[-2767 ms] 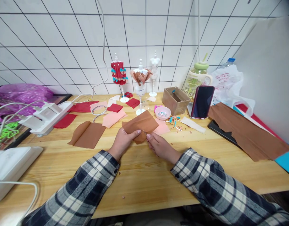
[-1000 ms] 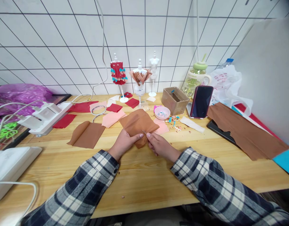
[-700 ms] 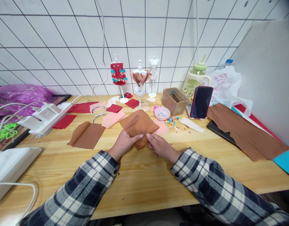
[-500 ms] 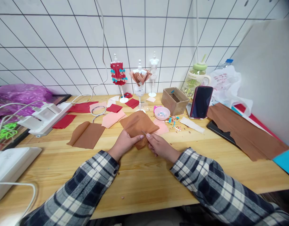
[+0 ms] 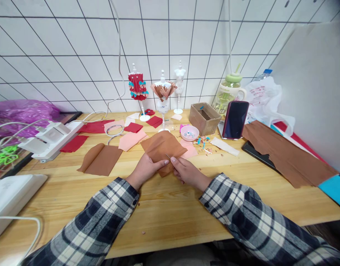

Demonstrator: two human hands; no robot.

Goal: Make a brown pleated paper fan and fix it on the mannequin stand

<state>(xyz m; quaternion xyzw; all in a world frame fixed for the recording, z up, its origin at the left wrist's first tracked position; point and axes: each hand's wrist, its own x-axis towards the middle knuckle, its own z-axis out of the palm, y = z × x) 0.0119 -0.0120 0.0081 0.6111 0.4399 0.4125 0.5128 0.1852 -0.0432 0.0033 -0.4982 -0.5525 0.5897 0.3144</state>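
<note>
Over the worktop (image 5: 170, 214), left hand (image 5: 146, 168) grips a brown sheet (image 5: 162, 143); right hand (image 5: 187, 171) pinches a thin tool (image 5: 168, 156), tip near the left hand, contact with the sheet unclear. Risk: a slip could prick that hand; pushing hard could tear the sheet.

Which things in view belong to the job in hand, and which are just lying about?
Part of the job:
brown sheet, in the left hand
thin tool, in the right hand
possibly the middle mannequin, wearing similar brown

Apparently just lying about:
phone
mug
purple bag
power strip
</note>
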